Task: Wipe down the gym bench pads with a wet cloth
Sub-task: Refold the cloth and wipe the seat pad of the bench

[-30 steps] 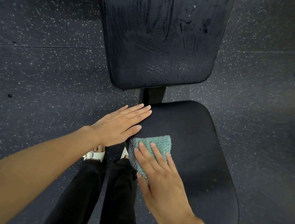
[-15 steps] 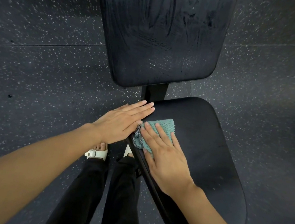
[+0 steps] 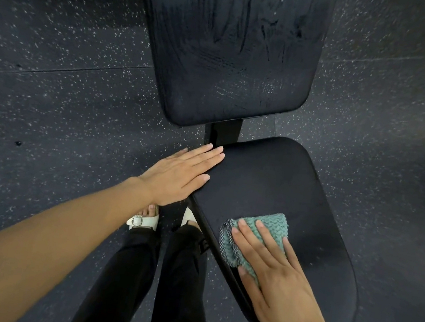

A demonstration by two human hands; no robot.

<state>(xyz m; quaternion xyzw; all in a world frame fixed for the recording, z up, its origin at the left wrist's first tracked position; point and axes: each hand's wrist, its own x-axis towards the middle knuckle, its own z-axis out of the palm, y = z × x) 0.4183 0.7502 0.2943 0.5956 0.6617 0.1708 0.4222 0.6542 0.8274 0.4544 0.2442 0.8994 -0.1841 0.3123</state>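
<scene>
Dark speckled rubber flooring is filling the view, seen from above. A black back pad, streaked with smeary wipe marks, is reaching from the top edge down to the middle. Below it, past a short black frame post, a black seat pad is angling toward the lower right. A person in black trousers is standing just left of the seat pad. The left hand is lying flat on the seat pad's upper left corner, its grip apart, fingers straight and holding nothing. The right hand is pressing a folded teal cloth against the seat pad near its left edge, its grip apart too, fingers stretched out over the fabric rather than curled around it. White buckled sandals are showing just below the left hand.
</scene>
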